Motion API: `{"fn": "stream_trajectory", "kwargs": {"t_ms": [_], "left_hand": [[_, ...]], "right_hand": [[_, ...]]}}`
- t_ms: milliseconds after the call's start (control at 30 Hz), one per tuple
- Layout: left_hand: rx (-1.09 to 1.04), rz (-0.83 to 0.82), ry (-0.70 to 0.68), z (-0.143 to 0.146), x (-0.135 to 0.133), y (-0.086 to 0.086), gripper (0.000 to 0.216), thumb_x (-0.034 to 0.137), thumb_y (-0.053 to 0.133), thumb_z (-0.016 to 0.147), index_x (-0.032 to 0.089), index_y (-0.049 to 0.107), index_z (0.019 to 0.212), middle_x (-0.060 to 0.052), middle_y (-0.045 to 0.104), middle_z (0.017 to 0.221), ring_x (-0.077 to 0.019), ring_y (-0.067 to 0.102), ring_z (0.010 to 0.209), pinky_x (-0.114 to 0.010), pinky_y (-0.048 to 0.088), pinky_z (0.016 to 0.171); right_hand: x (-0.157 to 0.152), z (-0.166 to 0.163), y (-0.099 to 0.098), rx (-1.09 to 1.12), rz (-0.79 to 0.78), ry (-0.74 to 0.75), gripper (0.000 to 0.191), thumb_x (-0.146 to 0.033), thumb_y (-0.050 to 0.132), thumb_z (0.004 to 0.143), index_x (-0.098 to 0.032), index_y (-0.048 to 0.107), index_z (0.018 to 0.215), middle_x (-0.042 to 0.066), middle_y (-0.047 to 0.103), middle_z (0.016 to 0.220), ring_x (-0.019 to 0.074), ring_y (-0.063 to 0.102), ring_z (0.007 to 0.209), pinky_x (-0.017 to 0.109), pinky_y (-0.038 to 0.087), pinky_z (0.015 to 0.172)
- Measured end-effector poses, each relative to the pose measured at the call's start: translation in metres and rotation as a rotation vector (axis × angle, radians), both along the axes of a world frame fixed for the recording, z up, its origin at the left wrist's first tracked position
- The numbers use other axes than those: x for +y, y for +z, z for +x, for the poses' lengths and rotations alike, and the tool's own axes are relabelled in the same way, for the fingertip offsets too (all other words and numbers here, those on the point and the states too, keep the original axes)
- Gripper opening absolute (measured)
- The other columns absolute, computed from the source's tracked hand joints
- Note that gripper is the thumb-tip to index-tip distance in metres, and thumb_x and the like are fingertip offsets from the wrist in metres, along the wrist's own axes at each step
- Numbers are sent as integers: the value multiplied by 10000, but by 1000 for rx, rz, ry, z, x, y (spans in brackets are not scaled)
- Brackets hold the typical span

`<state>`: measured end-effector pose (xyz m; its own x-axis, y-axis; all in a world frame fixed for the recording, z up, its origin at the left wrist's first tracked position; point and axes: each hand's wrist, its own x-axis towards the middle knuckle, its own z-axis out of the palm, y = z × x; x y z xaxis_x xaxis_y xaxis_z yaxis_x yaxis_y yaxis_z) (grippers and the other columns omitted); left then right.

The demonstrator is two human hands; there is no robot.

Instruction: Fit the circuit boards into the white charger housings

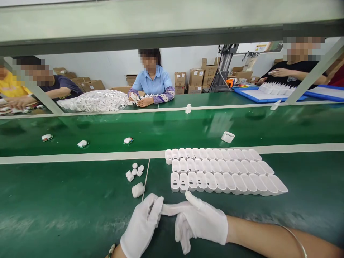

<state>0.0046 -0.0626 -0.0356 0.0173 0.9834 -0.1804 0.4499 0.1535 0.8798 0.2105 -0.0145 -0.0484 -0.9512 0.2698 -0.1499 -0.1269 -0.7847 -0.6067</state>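
Both hands wear white cloth gloves over the near green bench. My left hand point(143, 225) is closed, pinching the stretched fingertip point(168, 209) of the right hand's glove. My right hand point(201, 218) has its thumb raised, one finger pointing left into that pinch and the others hanging loosely apart; nothing is held in it. Just beyond it stand three rows of white open-topped plastic casings point(213, 181), some showing small slots inside. Above my left hand lie a white rounded block point(138, 190) and several small white pieces point(134, 171).
On the green conveyor belt point(161, 125) lie small circuit boards point(128, 140) and a white casing point(228, 136). A white plug point(188, 108) stands at its far edge. Co-workers sit opposite, near a clear bag of white parts point(94, 100) and a blue tray point(258, 96). A metal beam point(172, 25) crosses overhead.
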Motion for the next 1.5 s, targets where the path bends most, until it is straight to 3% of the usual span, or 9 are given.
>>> {"fn": "stream_trajectory", "kwargs": {"t_ms": [133, 267, 467, 667, 800, 967, 1133, 1300, 1500], "left_hand": [[3, 5, 23, 0, 0, -3, 482, 621, 355, 912, 231, 340, 630, 65, 413, 518, -121, 422, 506, -253, 368, 566], [6, 13, 13, 1, 0, -3, 493, 632, 354, 909, 230, 341, 625, 63, 416, 521, -121, 424, 511, -255, 368, 576], [10, 16, -1, 1, -1, -3, 484, 622, 355, 916, 231, 337, 630, 62, 415, 542, -125, 424, 526, -263, 362, 587], [11, 16, -10, 1, -1, -3, 483, 623, 363, 912, 231, 339, 631, 60, 412, 553, -125, 411, 532, -264, 352, 583], [6, 6, 5, 0, 2, -2, 485, 624, 363, 910, 230, 347, 627, 65, 411, 528, -121, 414, 512, -258, 358, 572], [1, 9, 21, -1, 5, -2, 488, 618, 368, 909, 227, 354, 618, 65, 418, 514, -117, 430, 501, -254, 371, 577], [-17, -11, 12, -1, 3, -4, 486, 619, 370, 913, 225, 356, 629, 68, 413, 528, -114, 420, 503, -247, 369, 561], [-25, -12, -2, -2, 2, -5, 474, 603, 388, 917, 223, 362, 635, 71, 412, 533, -114, 421, 508, -247, 366, 573], [-24, -18, 0, 0, 1, -2, 475, 605, 380, 917, 225, 369, 632, 61, 420, 537, -124, 418, 521, -252, 360, 574]], "right_hand": [[0, -2, -5, -13, -47, -29, 905, -787, 308, 833, -61, 557, 1312, 126, 672, 825, 206, 678, 670, 333, 500, 671], [-3, -5, -10, -68, -63, -82, 844, -792, 363, 812, -51, 664, 1080, 132, 683, 774, 204, 675, 612, 330, 509, 624], [-5, -5, -10, -88, -62, -127, 692, -739, 351, 861, -103, 624, 840, 148, 693, 754, 226, 672, 602, 356, 500, 596], [-7, -4, -11, -105, -55, -128, 800, -759, 262, 868, -63, 640, 765, 147, 664, 711, 203, 641, 576, 347, 479, 600], [-5, -5, -14, -107, -34, -128, 768, -766, 300, 854, -79, 644, 872, 131, 669, 716, 216, 655, 591, 330, 475, 593], [0, -5, -10, -42, 21, -24, 899, -791, 266, 840, -30, 634, 1147, 132, 668, 737, 190, 631, 535, 279, 428, 551], [4, -5, -6, 86, 46, 133, 981, -815, 169, 829, -68, 443, 1401, 84, 633, 654, 162, 580, 524, 230, 364, 550], [4, -5, -17, 142, 35, 164, 1042, -859, 151, 781, -85, 370, 1443, 67, 628, 660, 131, 532, 496, 214, 340, 557], [3, -4, -25, 85, -17, 77, 1028, -816, 112, 825, -4, 499, 1322, 162, 670, 747, 209, 617, 556, 296, 415, 588]]}}
